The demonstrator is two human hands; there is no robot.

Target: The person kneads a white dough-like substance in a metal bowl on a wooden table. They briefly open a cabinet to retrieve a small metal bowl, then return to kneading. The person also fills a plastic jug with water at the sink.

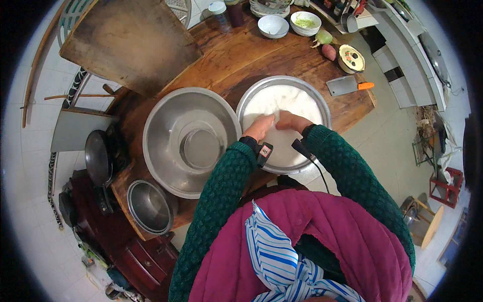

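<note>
A round metal basin [328, 109] full of a white, fine-grained substance, perhaps rice or flour, is before me. My left hand [259, 127] and my right hand [292, 121] are both in it, close together, their fingertips sunk in the white stuff. What the fingers do beneath the surface is hidden. Touching this basin on the left is a larger metal basin [162, 151], with a small round metal container [202, 148] inside.
A cleaver [342, 86] with an orange handle lies right on the wooden table [241, 56]. Beyond are white bowls [273, 27], a green vegetable [323, 37] and a lidded enamel pot [351, 58]. A wooden board [132, 41], metal pots [149, 207] and a frying pan [98, 156] are left.
</note>
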